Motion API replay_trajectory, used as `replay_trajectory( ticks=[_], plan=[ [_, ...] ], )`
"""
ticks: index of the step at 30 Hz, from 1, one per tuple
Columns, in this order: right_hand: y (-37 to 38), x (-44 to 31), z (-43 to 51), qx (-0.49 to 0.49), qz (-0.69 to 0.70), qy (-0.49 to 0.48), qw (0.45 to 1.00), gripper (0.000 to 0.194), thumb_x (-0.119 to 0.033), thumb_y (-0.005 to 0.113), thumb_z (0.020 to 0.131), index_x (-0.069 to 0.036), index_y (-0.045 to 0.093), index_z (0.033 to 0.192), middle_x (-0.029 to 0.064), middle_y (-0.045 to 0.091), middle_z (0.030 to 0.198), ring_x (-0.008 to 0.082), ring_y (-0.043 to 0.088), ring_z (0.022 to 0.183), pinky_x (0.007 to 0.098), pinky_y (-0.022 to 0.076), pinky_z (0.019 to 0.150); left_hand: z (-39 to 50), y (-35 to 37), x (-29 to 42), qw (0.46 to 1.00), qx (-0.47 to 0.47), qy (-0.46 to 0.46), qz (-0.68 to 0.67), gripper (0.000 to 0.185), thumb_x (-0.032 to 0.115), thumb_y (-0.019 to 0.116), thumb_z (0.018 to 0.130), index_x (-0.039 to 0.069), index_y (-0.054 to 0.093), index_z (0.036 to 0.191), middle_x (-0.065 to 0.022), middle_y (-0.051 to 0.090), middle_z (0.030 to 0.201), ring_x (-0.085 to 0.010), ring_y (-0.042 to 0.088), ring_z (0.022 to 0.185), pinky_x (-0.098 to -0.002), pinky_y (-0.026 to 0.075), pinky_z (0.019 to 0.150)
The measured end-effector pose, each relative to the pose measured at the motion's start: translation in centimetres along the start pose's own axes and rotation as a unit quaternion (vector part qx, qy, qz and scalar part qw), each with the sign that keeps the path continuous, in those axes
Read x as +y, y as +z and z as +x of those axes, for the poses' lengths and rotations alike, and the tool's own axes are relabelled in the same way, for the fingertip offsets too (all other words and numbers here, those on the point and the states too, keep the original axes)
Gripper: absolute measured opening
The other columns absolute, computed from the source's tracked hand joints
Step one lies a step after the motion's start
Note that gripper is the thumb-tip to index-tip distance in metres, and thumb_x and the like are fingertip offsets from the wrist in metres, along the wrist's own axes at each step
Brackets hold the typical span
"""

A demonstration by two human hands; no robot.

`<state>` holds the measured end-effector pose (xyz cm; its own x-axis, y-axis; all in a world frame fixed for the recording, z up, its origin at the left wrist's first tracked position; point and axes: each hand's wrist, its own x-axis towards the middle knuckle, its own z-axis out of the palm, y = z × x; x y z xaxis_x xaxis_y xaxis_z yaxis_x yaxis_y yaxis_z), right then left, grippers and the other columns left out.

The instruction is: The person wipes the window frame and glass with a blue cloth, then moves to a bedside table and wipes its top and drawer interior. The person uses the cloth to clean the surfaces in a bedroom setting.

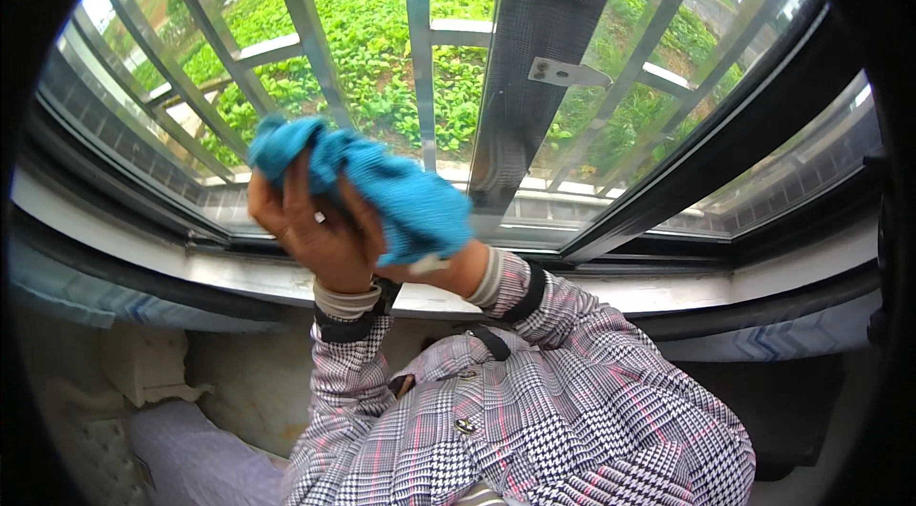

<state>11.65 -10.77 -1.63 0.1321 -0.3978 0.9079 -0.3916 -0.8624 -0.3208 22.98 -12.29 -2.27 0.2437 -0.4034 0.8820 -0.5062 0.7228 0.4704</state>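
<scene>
Both my hands are raised together before a window. A crumpled blue cloth (pixel 422 205) lies between and over them. My left hand (pixel 322 227) has its fingers bent up against the cloth, blurred by motion. My right hand (pixel 429 266) reaches in from the right and is mostly hidden under the cloth, with a bit of its wrist and a pale patch showing. Behind the cloth is the window glass (pixel 372 77); whether the cloth touches it cannot be told.
A dark window frame post (pixel 544 19) with a metal latch plate (pixel 569 72) stands right of centre. Metal bars (pixel 418 41) stand outside. Below runs a white sill (pixel 644 291). Pale blue patterned fabric (pixel 787 334) lies at both sides, and a light cabinet-like piece (pixel 143 363) at lower left.
</scene>
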Motion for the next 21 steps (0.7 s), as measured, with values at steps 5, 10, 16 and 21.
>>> replay_trajectory(
  ticks=[5,10,16,21],
  plan=[
    [2.8,-0.5,-0.6,-0.101,-0.002,0.006,0.995,0.057,-0.017,0.066,0.072,-0.004,0.052,0.125,0.0220,0.056,0.117,0.0403,0.058,0.097,0.0421,0.0498,0.082,-1.4,-0.7,-2.8,0.941,0.080,-0.136,-0.300,0.035,0.003,0.062,0.088,0.001,0.057,0.122,-0.0084,0.044,0.111,-0.0221,0.054,0.108,-0.0329,0.048,0.091],
    [-0.2,-0.6,0.3,-0.062,-0.002,0.007,0.998,0.078,-0.005,0.062,0.066,-0.002,0.037,0.140,0.0256,0.051,0.122,0.0439,0.052,0.106,0.0444,0.0456,0.091,0.1,0.7,0.8,0.995,0.056,-0.043,-0.074,0.032,-0.004,0.057,0.087,0.001,0.060,0.119,-0.0108,0.047,0.111,-0.0249,0.054,0.106,-0.0353,0.046,0.089],
    [-7.2,-3.2,-1.4,0.044,-0.166,0.030,0.985,0.065,0.002,0.056,0.076,0.006,0.037,0.138,0.0298,0.046,0.130,0.0466,0.050,0.114,0.0448,0.0410,0.097,3.4,4.7,8.2,0.983,-0.011,0.155,-0.100,0.043,-0.010,0.055,0.068,0.000,0.064,0.109,-0.0168,0.051,0.112,-0.0320,0.055,0.102,-0.0382,0.045,0.087],
    [-11.3,-4.5,-4.1,0.095,-0.170,0.101,0.976,0.068,0.012,0.048,0.084,0.009,0.014,0.143,0.0214,0.046,0.127,0.0258,0.054,0.103,0.0303,0.0432,0.089,3.2,8.8,13.1,0.944,-0.055,0.255,-0.201,0.037,-0.002,0.070,0.063,0.003,0.069,0.101,-0.0115,0.055,0.106,-0.0220,0.062,0.081,-0.0285,0.052,0.064]
  ],
)
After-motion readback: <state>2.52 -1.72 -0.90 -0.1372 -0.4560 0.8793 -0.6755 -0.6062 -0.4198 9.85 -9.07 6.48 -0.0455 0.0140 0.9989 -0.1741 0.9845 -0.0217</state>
